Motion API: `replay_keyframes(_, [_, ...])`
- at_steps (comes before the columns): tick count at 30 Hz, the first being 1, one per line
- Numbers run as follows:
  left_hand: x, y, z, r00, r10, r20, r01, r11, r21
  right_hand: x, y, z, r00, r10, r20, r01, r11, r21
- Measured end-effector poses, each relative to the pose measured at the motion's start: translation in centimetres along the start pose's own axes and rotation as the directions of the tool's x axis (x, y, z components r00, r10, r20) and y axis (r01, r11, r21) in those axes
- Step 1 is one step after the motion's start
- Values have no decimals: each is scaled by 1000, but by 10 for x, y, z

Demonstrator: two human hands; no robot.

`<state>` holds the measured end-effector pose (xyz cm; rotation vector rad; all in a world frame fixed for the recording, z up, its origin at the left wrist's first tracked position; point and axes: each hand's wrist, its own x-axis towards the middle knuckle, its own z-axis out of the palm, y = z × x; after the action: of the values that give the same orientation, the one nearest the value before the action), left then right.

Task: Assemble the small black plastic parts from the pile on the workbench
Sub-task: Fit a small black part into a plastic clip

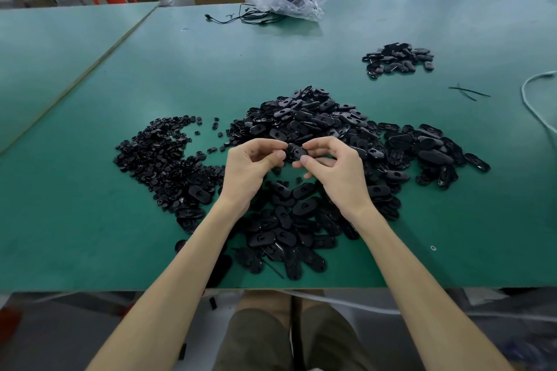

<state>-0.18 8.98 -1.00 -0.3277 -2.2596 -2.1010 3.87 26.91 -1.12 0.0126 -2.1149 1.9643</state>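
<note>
Pinch shared: left hand and right hand both clamp fingertips on one oval black shell, held just above pile. Insert, if any, hidden between fingers (cannot tell). Best approach, probably: keep shell level, press square over centre, no twisting. Small round parts left of grip; oval shell heap beyond and beneath. Separate small heap far beyond right, likely finished ones. Bare green mat beyond left gives room; bench edge behind wrists.
</note>
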Motion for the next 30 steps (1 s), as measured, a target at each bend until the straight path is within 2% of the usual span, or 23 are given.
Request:
replay_keyframes(12, [-1, 2, 2, 1000, 10, 1, -10, 1000, 24, 1, 0, 0, 1000, 6, 2, -6, 1000, 7])
replay_keyframes(19, [0, 2, 1, 1000, 10, -10, -10, 998, 59, 2, -2, -1, 1000, 10, 15, -9, 999, -50])
replay_keyframes(26, [0, 2, 3, 999, 39, 4, -39, 992, 123, 3, 0, 0, 999, -6, 31, 9, 997, -83])
replay_keyframes(30, [2, 4, 9, 998, 61, 19, -64, 971, 232, 2, 0, -2, 999, -6, 37, 10, 992, -123])
